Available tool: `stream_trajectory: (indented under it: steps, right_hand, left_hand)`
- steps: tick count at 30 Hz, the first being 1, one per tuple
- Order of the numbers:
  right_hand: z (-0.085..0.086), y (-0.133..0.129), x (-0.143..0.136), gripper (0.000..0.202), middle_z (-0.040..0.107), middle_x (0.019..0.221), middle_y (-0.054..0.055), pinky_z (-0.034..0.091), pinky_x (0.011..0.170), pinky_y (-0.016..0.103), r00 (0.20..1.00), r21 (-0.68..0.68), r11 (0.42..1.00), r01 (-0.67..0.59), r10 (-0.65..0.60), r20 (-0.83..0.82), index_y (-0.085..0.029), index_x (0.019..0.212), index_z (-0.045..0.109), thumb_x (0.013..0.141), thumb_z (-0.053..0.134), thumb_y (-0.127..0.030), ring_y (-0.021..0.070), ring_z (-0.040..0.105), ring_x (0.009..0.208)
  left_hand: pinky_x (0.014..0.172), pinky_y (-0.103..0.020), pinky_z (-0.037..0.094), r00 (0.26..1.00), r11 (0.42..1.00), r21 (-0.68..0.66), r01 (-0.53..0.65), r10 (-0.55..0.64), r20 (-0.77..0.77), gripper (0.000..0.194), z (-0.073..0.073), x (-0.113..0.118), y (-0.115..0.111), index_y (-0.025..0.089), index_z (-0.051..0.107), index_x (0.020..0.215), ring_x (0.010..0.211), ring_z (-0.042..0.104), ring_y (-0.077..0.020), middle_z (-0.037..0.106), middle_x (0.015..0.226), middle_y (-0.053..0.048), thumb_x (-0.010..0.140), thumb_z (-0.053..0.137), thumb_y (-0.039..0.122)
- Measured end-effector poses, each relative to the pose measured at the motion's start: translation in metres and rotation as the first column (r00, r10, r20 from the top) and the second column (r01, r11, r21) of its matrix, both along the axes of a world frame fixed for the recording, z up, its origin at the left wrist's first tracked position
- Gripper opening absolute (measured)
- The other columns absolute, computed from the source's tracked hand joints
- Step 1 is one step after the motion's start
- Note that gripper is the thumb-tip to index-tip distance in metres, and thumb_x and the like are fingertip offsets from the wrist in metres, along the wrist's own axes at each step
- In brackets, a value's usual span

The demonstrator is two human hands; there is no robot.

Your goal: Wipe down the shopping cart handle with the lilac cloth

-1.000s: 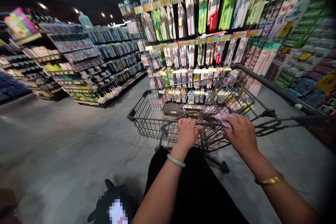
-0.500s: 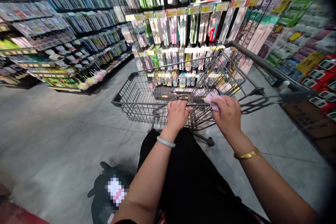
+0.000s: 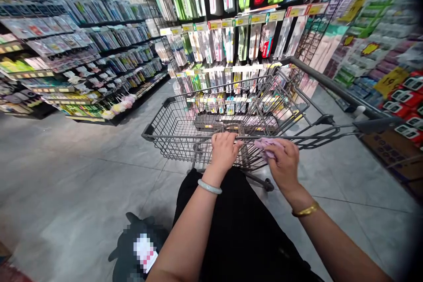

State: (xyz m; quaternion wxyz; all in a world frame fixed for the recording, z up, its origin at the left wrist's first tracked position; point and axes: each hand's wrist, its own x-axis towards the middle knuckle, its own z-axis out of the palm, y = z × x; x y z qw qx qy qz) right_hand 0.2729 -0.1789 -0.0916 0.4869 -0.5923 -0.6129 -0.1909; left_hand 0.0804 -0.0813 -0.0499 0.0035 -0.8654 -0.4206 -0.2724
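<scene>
A grey wire shopping cart (image 3: 172,134) stands sideways in front of me, its basket to the left and its handle bar to the right. My left hand (image 3: 224,152) is closed over the cart's near top rim, fingers curled around the wire. A crumpled pale purple cloth (image 3: 264,143) is pinched under my right hand (image 3: 284,158), pressed against the same rim a little farther right. Part of the cloth is hidden by the fingers. Through the mesh the basket shows no goods.
Behind the cart rises a display rack (image 3: 224,22) of hanging toothbrush-like packs. Stocked shelves (image 3: 109,44) line the left aisle. Red packages (image 3: 403,97) and a brown carton (image 3: 393,154) stand at right. A dark, partly pixelated object (image 3: 132,242) sits on the floor at lower left.
My right hand has slid the cloth slightly left and down along the rim. The left hand keeps its grip. The whole view has tilted up a little.
</scene>
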Motion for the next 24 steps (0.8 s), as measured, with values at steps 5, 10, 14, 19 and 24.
stream_trajectory:
  steps: [5,10,14,19,24]
  right_hand:
    - [-0.009,0.018,-0.029,0.025,0.064,0.111,0.003,0.041,0.103,0.046,0.982,-0.042,0.995,-0.092,0.097,0.164,-0.028,0.091,0.070,0.084,0.057,-0.007,0.0225,0.052,0.111]
    - [0.012,-0.005,0.016,0.019,0.063,0.111,0.004,0.043,0.096,0.044,0.994,-0.049,0.996,-0.068,0.072,0.079,-0.026,0.090,0.070,0.083,0.060,-0.011,0.0231,0.054,0.108]
    - [0.021,-0.014,0.030,0.015,0.059,0.114,0.008,0.040,0.098,0.048,0.985,0.029,0.985,0.173,-0.172,-0.026,-0.023,0.089,0.070,0.081,0.062,-0.014,0.0267,0.052,0.110]
    - [0.003,-0.007,0.014,0.023,0.061,0.109,0.004,0.041,0.097,0.045,1.000,-0.086,0.996,-0.001,0.003,0.026,-0.024,0.085,0.070,0.078,0.055,-0.008,0.0248,0.052,0.110]
    - [0.032,-0.018,0.043,0.022,0.059,0.113,0.007,0.040,0.094,0.048,0.982,0.017,0.986,0.166,-0.164,-0.096,-0.024,0.090,0.070,0.077,0.058,-0.011,0.0267,0.054,0.107]
  left_hand:
    - [0.097,-0.038,0.031,0.999,0.999,-0.021,0.036,-0.037,-0.023,0.044,0.009,-0.001,-0.002,0.032,0.052,0.136,0.099,0.051,-0.0213,0.062,0.102,-0.003,0.100,0.035,0.051]
    - [0.094,-0.037,0.033,0.996,0.996,-0.053,0.066,-0.069,-0.053,0.042,0.014,-0.005,-0.003,0.042,0.047,0.141,0.093,0.051,-0.0189,0.059,0.094,0.000,0.099,0.041,0.049]
    - [0.104,-0.046,0.029,0.996,0.995,-0.052,-0.089,0.089,0.008,0.030,0.018,0.011,-0.009,0.033,0.069,0.109,0.099,0.053,-0.0223,0.063,0.097,-0.003,0.099,0.044,0.047]
    - [0.114,-0.052,0.018,0.998,0.998,0.068,-0.010,0.006,0.059,0.026,0.034,0.055,-0.018,0.028,0.066,0.106,0.121,0.048,-0.0250,0.063,0.123,-0.004,0.099,0.046,0.042]
    - [0.101,-0.043,0.032,0.981,0.983,-0.006,0.184,-0.184,-0.057,0.030,0.029,0.084,-0.021,0.028,0.062,0.113,0.100,0.055,-0.0220,0.067,0.100,-0.003,0.099,0.044,0.047]
